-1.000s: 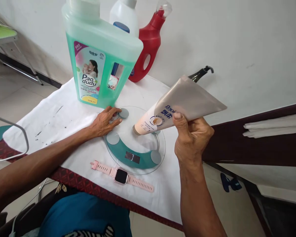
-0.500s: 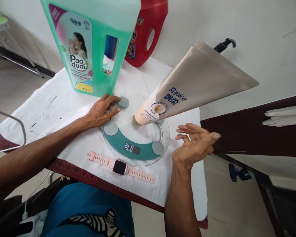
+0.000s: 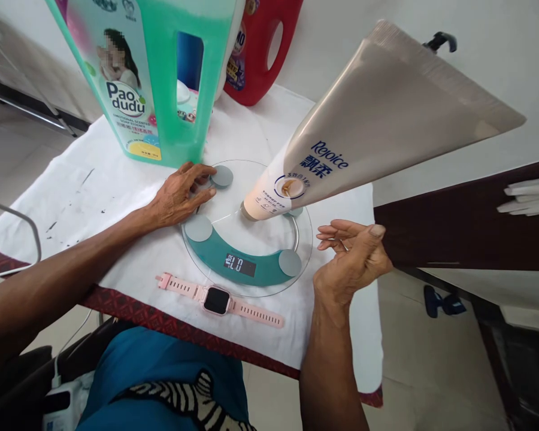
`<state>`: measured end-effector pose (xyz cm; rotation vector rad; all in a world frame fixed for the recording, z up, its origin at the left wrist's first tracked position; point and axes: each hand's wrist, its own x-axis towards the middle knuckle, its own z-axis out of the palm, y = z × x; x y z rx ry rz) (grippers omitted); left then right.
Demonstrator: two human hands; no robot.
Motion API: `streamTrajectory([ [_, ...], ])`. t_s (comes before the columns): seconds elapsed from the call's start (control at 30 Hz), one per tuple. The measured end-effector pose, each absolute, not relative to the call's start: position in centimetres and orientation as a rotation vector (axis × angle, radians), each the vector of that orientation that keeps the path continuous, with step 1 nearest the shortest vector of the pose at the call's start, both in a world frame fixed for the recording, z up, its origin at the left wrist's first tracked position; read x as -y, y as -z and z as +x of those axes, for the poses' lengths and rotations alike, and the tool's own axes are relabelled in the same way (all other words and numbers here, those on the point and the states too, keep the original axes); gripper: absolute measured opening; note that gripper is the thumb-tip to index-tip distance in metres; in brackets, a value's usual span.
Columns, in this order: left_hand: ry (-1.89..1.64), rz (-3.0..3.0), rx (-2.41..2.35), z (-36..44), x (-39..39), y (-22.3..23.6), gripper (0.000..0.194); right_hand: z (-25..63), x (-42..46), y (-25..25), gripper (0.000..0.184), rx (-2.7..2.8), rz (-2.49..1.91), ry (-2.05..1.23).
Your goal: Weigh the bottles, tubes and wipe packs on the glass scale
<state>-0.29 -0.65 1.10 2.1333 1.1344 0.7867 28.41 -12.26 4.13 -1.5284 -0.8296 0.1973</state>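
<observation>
Tube (image 3: 341, 149): "Rejoice" in blue, Chinese characters under it. Green jug (image 3: 153, 72) label: "Pao dudu". Scale (image 3: 247, 239) display shows lit digits, not clearly readable. Red bottle (image 3: 260, 54) label unreadable.

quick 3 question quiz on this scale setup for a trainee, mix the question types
1. True or false: the right hand grips the beige tube.
2. Which thing does the left hand touch? A) pink watch B) glass scale C) red jug
3. Fill in: the tube stands cap-down on the ___.

Key
1. False: the hand is open, just clear of the tube.
2. B, at the scale's far left edge.
3. Scale, whose display is lit.
</observation>
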Motion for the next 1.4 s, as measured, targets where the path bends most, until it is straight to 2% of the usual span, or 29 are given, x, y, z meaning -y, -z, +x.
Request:
streamTrajectory([
  [0.53, -0.786, 2.145, -1.132, -0.3, 0.7, -1.0, 0.056, 28.3, 12.5, -3.7, 0.054, 0.921, -1.56, -0.214],
  [1.1, -0.776, 2.129, -1.131, -0.4, 0.6, -0.6, 0.05, 28.0, 12.3, -3.4, 0.054, 0.906, -1.559, -0.256],
  [1.27, -0.805, 2.103, -1.135, -0.3, 0.6, -0.5, 0.047, 27.2, 11.9, -6.0, 0.053, 1.046, -1.46, -0.318],
  [1.4, -0.811, 2.067, -1.137, -0.3, 0.8, -0.7, 0.045, 25.2, 10.3, -8.8, 0.066, 1.234, -1.304, -0.466],
])
